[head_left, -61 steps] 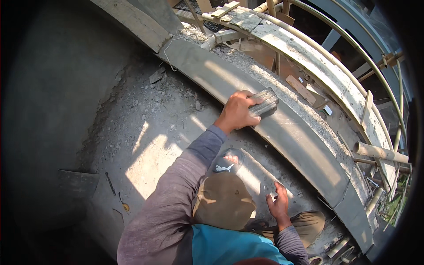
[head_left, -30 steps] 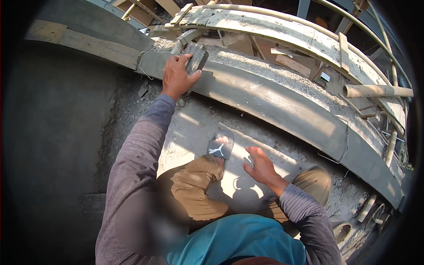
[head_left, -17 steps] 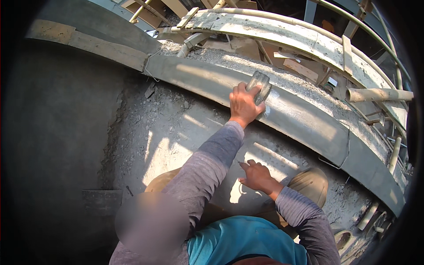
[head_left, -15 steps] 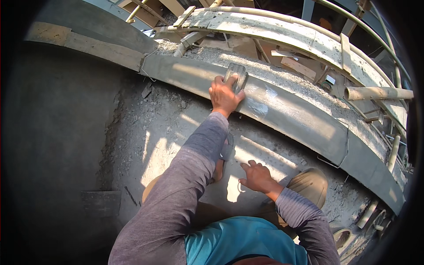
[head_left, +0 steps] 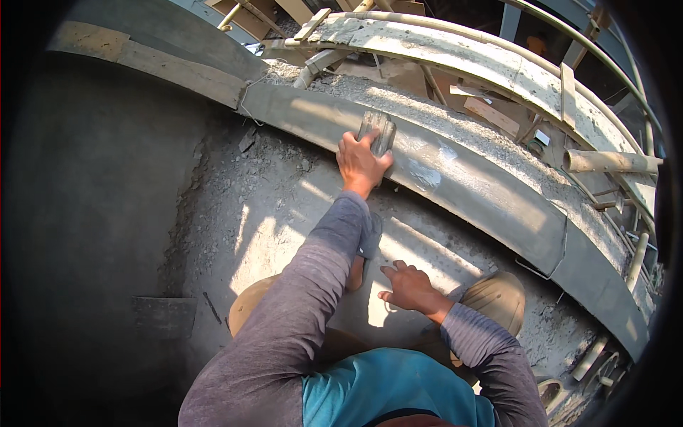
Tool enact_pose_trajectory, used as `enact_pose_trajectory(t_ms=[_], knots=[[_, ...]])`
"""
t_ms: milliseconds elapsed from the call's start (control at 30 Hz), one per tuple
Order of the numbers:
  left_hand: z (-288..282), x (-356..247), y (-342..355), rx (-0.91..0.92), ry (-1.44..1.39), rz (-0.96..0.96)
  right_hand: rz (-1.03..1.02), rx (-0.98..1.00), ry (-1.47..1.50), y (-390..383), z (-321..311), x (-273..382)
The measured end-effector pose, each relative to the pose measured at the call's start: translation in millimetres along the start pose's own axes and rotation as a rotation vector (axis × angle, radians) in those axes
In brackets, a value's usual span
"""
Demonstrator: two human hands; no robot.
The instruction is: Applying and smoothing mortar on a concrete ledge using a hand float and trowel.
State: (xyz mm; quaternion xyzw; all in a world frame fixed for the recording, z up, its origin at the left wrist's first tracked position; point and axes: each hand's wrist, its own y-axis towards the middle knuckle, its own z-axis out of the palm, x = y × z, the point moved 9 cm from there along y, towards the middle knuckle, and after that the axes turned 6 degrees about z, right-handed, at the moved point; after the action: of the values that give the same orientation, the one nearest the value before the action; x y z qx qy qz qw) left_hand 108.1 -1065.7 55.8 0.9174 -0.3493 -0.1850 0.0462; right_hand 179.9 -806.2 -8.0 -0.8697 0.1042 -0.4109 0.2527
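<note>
My left hand point(head_left: 361, 162) is wrapped round a grey, cement-stained block point(head_left: 378, 130), which looks like a hand float. The block rests on a long smooth grey concrete strip point(head_left: 484, 186) that curves from upper left to lower right. Just right of the block, shiny pale patches point(head_left: 425, 175) mark the strip's surface. My right hand point(head_left: 414, 288) hangs over the floor near my right knee, fingers apart and holding nothing. The underside of the block is hidden against the strip.
Beyond the strip run rough gravelly mortar point(head_left: 455, 146) and a curved pale ledge point(head_left: 455, 57) with bamboo poles point(head_left: 612, 161). Rubble point(head_left: 249, 178) covers the floor on the near side. A flat dark board point(head_left: 163, 317) lies lower left. Thin wire point(head_left: 245, 103) sticks out at the strip's left joint.
My left hand has slid the block a little left along the strip, away from the shiny patches. My right hand has stayed nearly in place. The whole view has shifted slightly.
</note>
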Motion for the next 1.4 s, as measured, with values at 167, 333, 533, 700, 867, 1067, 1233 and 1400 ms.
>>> enact_pose_trajectory(t_ms=[167, 333, 533, 700, 867, 1067, 1233, 1400], knots=[[-44.0, 116.7, 55.0, -0.077, 0.083, -0.417, 0.04, 0.091, -0.048, -3.9, 10.2, -1.9], [1.3, 12.7, -12.6, -0.013, -0.092, -0.12, 0.06, 0.199, -0.088, 1.2, 15.2, -0.9], [7.2, -45.5, -2.7, 0.057, -0.085, 0.219, 0.031, 0.138, -0.042, 8.3, 14.8, -1.5], [-38.9, 135.8, 68.1, -0.109, 0.162, -0.234, 0.023, 0.188, -0.081, 0.8, 23.9, 0.9], [-6.6, 50.3, 57.7, -0.146, -0.269, 0.131, 0.039, 0.222, -0.098, -4.9, 27.8, -2.5], [33.5, -161.5, -80.5, 0.19, -0.492, 0.368, 0.032, 0.212, -0.119, 4.5, 42.0, -12.2], [15.3, -164.1, -87.4, 0.007, -0.364, 0.339, -0.086, 0.042, -0.04, 4.7, 27.1, -17.3], [-13.5, -19.8, -10.6, -0.1, -0.046, -0.153, 0.001, 0.125, -0.055, -15.6, 20.5, -12.6]])
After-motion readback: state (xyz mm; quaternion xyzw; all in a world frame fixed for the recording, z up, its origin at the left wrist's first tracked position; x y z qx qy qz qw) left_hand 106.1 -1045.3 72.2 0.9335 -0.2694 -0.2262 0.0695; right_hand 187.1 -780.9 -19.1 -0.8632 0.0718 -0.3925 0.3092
